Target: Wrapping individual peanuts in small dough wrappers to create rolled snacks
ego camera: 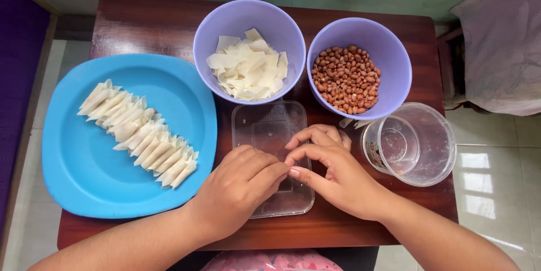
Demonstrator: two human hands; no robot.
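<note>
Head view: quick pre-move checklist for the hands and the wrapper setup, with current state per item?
1. Both hands over the clear lid: ok. Left hand and right hand meet fingertip to fingertip above it.
2. Piece held between the fingers: cannot tell, the fingers hide it.
3. Wrapper supply: ok. The left purple bowl holds a pile of pale wrapper squares.
4. Peanut supply: ok. The right purple bowl holds peanuts.
5. Room on the blue plate: ok. Folded pieces lie in one diagonal row, with bare plate around it.
6. Clear tub stable: not ok, it lies tipped on its side at the table's right edge.
</note>
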